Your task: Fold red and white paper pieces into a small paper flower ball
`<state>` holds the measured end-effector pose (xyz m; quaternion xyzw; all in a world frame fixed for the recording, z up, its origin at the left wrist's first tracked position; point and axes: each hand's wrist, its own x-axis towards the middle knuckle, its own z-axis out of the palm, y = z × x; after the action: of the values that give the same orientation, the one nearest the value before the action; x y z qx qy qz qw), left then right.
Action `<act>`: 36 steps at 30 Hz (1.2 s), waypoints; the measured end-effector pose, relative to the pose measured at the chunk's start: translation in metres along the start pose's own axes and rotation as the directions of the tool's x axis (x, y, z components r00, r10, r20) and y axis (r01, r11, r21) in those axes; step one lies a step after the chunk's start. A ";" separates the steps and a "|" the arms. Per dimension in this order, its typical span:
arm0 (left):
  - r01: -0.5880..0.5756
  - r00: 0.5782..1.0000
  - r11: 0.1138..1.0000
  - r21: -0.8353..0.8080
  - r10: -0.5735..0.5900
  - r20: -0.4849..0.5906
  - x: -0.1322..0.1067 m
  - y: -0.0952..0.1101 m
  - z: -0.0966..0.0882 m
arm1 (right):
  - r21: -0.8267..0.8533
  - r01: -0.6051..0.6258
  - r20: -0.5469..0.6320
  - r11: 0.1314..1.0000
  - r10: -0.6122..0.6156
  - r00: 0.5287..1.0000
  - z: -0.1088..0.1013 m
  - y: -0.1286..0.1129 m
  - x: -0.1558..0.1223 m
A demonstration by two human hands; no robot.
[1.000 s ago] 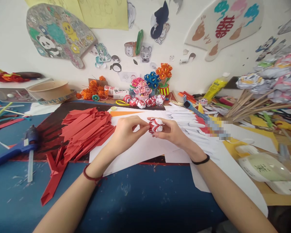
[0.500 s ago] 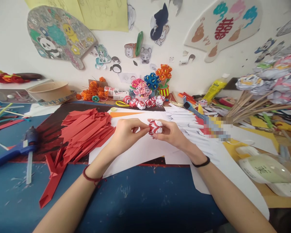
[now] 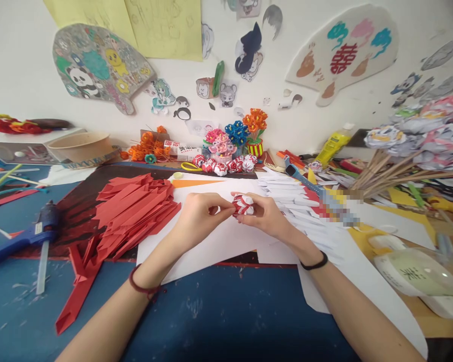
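In my right hand [image 3: 266,216] is a small red-and-white folded paper flower [image 3: 244,205], held between thumb and fingers above the white paper sheets [image 3: 207,251]. My left hand [image 3: 202,218] pinches at the flower's left edge, thumb and forefinger pressed together; the exact bit between the fingertips is too small to make out. To the left of my left hand lies a heap of folded red paper strips [image 3: 136,211]. White folded paper strips [image 3: 283,188] spread out to the right, behind my right hand. Several similar red-and-white paper flowers [image 3: 221,168] stand in a row farther back.
A blue glue gun [image 3: 47,223] with a glue stick lies at the left on the blue mat [image 3: 226,311]. Pots of small craft flowers [image 3: 237,133] stand by the wall. At the right are a clear bottle [image 3: 419,271], a yellow bottle [image 3: 335,145] and paper flowers on sticks [image 3: 385,173].
The view has tilted up slightly, so the scene sits lower in the picture. Both hands stay at the paper flower, which looks slightly turned.
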<state>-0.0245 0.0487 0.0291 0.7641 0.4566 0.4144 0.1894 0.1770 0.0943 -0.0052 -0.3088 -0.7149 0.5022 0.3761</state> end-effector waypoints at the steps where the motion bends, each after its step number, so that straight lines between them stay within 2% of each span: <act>1: -0.005 1.000 1.000 0.009 0.005 -0.001 0.000 0.000 0.000 | -0.006 0.003 0.000 1.000 -0.003 1.000 0.000 0.000 0.000; 8: -0.032 0.999 0.999 0.037 0.033 -0.020 0.000 0.001 0.000 | -0.004 0.003 0.004 1.000 -0.003 1.000 0.000 0.003 0.000; 26: 0.038 0.997 0.996 -0.087 -0.032 0.065 0.001 0.005 -0.003 | -0.009 -0.022 0.009 1.000 0.022 1.000 -0.001 -0.002 -0.001; 36: 0.041 0.999 0.996 -0.074 -0.039 0.022 0.000 0.007 0.003 | -0.023 0.002 -0.007 1.000 -0.002 1.000 -0.002 -0.001 -0.001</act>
<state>-0.0182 0.0452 0.0321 0.7514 0.4541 0.4194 0.2307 0.1785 0.0941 -0.0036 -0.3140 -0.7195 0.4925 0.3756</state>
